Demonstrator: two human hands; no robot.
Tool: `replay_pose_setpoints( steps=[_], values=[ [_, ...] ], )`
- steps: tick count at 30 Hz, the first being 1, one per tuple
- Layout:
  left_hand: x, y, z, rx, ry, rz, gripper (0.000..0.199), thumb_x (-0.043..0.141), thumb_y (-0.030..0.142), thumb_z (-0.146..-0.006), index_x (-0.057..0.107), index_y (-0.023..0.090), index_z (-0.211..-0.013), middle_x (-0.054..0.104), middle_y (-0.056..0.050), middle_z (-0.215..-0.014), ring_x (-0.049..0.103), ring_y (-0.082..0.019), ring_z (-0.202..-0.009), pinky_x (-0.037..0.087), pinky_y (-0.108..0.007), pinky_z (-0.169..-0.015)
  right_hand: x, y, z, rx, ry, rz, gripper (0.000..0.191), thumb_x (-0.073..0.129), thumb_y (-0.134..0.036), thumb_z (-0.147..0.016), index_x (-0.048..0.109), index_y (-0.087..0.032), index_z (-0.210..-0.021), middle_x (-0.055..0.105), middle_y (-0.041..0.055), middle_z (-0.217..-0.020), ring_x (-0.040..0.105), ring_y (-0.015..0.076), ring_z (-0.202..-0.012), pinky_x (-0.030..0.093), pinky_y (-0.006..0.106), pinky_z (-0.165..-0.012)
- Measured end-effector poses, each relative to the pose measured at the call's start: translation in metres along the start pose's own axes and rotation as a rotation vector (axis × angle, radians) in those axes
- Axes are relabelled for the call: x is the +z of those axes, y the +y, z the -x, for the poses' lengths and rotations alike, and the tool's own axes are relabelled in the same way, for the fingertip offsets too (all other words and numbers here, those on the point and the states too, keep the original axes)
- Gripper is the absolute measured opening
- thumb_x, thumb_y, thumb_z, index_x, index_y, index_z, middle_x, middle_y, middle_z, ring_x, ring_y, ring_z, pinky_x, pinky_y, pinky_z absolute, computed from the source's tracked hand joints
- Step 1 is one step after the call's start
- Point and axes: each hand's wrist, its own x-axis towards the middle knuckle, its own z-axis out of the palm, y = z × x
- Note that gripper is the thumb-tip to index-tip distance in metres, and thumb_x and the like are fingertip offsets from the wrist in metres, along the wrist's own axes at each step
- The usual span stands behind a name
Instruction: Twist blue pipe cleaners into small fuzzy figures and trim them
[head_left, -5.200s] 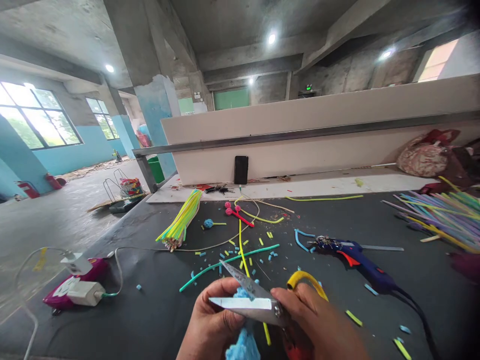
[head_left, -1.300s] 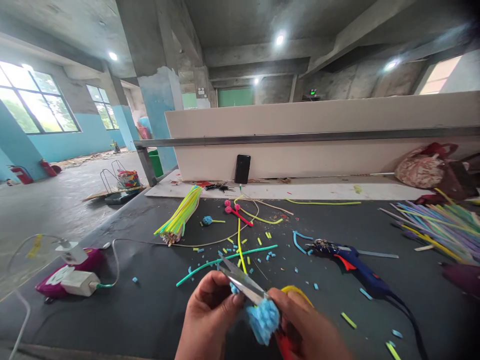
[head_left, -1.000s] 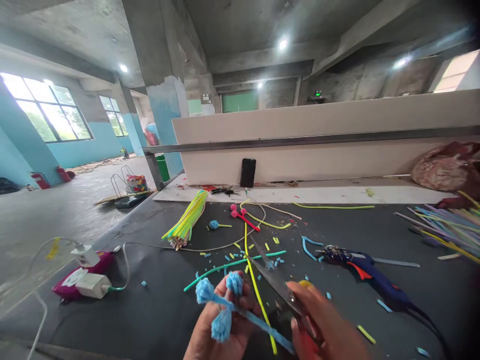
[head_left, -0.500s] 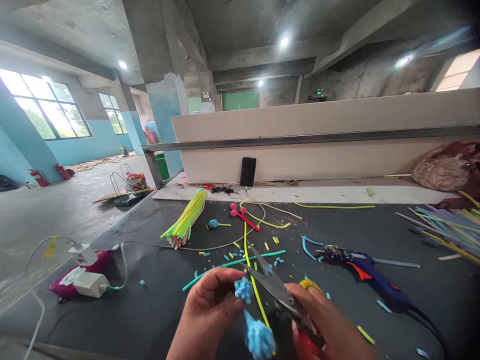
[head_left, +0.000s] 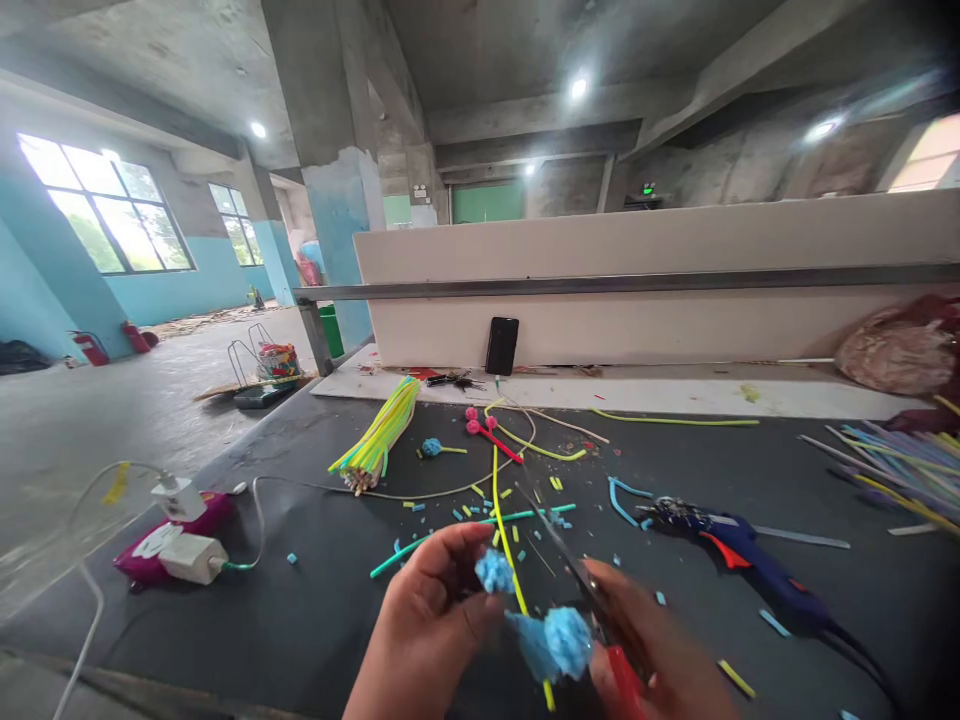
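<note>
My left hand (head_left: 427, 625) pinches a small fuzzy blue pipe-cleaner ball (head_left: 493, 571) between thumb and fingertips. In my right hand (head_left: 667, 645), blurred by motion, is a pair of scissors (head_left: 568, 558) with red handles, its blades pointing up and away. Between the hands, lower down, shows a second fuzzy blue pipe-cleaner piece (head_left: 566, 641); whether it is joined to the first or hangs free, I cannot tell. A yellow pipe cleaner (head_left: 504, 530) runs behind both pieces, crossing a teal pipe cleaner (head_left: 405, 554) on the dark table.
A blue glue gun (head_left: 739, 545) lies to the right. Bundled green-yellow pipe cleaners (head_left: 382, 430), a pink-balled stem (head_left: 491, 437) and a blue ball on a stem (head_left: 433, 448) lie farther back. A phone (head_left: 502, 345) leans on the panel; a power strip (head_left: 172, 540) sits left.
The lower blue piece has swung right and up, toward the right hand. The scissor blades look closer together and turned edge-on. The left hand keeps its pinch; the whole view has shifted slightly.
</note>
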Motion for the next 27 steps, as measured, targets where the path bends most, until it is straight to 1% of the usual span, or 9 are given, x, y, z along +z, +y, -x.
replay_pose_setpoints(
  steps=[3,6,8,12,15,17,21,23,27],
  values=[
    [-0.005,-0.001,-0.005,-0.183,-0.102,0.204,0.034,0.079,0.028,-0.061,0.068,0.014,-0.090,0.065,-0.005,-0.074,0.056,-0.010,-0.056,0.045,-0.022,-0.055,-0.001,0.005,-0.002,0.082,0.067,-0.025,0.038,0.058,-0.019,-0.071,0.058,-0.024,-0.109,0.070,0.0031,-0.096,0.069,0.0167,-0.080,0.054,0.018,-0.067],
    [-0.010,-0.006,-0.010,-0.258,-0.104,0.382,0.034,0.075,0.026,-0.065,0.065,0.014,-0.095,0.062,-0.004,-0.073,0.048,-0.005,-0.047,0.036,-0.016,-0.044,0.005,0.003,0.000,0.131,0.186,-0.120,0.034,0.057,-0.025,-0.072,0.059,-0.023,-0.107,0.070,0.0041,-0.092,0.068,0.0155,-0.074,0.054,0.018,-0.065],
    [-0.012,-0.010,-0.012,-0.307,-0.138,0.445,0.030,0.072,0.023,-0.066,0.064,0.013,-0.093,0.062,-0.005,-0.074,0.044,-0.003,-0.045,0.027,-0.012,-0.039,0.010,-0.001,0.001,0.158,0.266,-0.181,0.031,0.054,-0.027,-0.074,0.060,-0.023,-0.104,0.069,0.0039,-0.092,0.067,0.0143,-0.072,0.053,0.019,-0.065],
    [-0.016,-0.014,-0.017,-0.473,-0.208,0.486,0.020,0.061,0.019,-0.071,0.063,0.010,-0.090,0.060,-0.006,-0.072,0.036,0.000,-0.040,0.015,-0.009,-0.033,0.011,-0.009,0.000,0.178,0.296,-0.222,0.029,0.056,-0.027,-0.071,0.061,-0.024,-0.100,0.068,0.0042,-0.092,0.066,0.0147,-0.072,0.054,0.019,-0.063],
    [-0.018,-0.015,-0.021,-0.576,-0.241,0.485,0.021,0.056,0.022,-0.076,0.062,0.009,-0.091,0.058,-0.004,-0.070,0.033,0.000,-0.037,0.011,-0.010,-0.030,0.007,-0.007,-0.001,0.185,0.257,-0.206,0.033,0.060,-0.026,-0.067,0.062,-0.024,-0.100,0.069,0.0043,-0.092,0.066,0.0156,-0.073,0.054,0.019,-0.064],
    [-0.020,-0.017,-0.023,-0.616,-0.288,0.510,0.019,0.058,0.026,-0.076,0.062,0.009,-0.086,0.058,-0.004,-0.068,0.032,0.000,-0.035,0.010,-0.010,-0.030,0.006,-0.004,-0.002,0.180,0.235,-0.182,0.034,0.061,-0.025,-0.065,0.062,-0.024,-0.100,0.069,0.0031,-0.088,0.065,0.0151,-0.069,0.053,0.019,-0.064],
    [-0.026,-0.024,-0.025,-0.655,-0.414,0.595,0.015,0.061,0.027,-0.073,0.060,0.011,-0.073,0.056,-0.002,-0.061,0.028,0.000,-0.032,0.011,-0.010,-0.028,0.009,-0.004,-0.001,0.201,0.269,-0.208,0.033,0.058,-0.025,-0.067,0.062,-0.025,-0.100,0.067,0.0013,-0.084,0.064,0.0142,-0.068,0.052,0.018,-0.061],
    [-0.028,-0.026,-0.025,-0.655,-0.461,0.614,0.015,0.059,0.026,-0.074,0.059,0.012,-0.069,0.054,0.000,-0.057,0.025,0.000,-0.032,0.012,-0.010,-0.027,0.011,-0.006,0.000,0.220,0.274,-0.218,0.033,0.058,-0.025,-0.066,0.062,-0.025,-0.099,0.067,0.0011,-0.082,0.064,0.0137,-0.066,0.051,0.017,-0.059],
    [-0.027,-0.028,-0.022,-0.618,-0.550,0.596,0.024,0.055,0.029,-0.076,0.053,0.014,-0.058,0.048,0.001,-0.052,0.023,-0.001,-0.031,0.015,-0.011,-0.028,0.013,-0.004,0.001,0.219,0.310,-0.211,0.035,0.059,-0.025,-0.064,0.062,-0.026,-0.099,0.068,0.0015,-0.085,0.064,0.0149,-0.067,0.052,0.019,-0.061]
  ],
)
